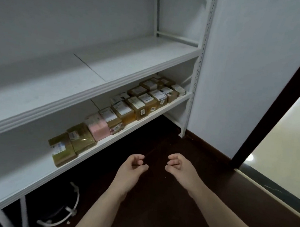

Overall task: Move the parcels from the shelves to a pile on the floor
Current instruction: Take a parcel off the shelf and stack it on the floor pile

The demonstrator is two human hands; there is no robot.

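My left hand (132,168) and right hand (179,168) reach forward side by side, just in front of the lower shelf (30,171) without touching it, fingers loosely curled, holding nothing.

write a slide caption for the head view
Left hand and right hand hover empty over the floor beside a low shelf lined with parcels.

Before me: white metal shelving (113,69), pale wall (241,67), dark wooden floor (170,142), dark door frame (280,107), glossy cream floor (289,141) beyond.
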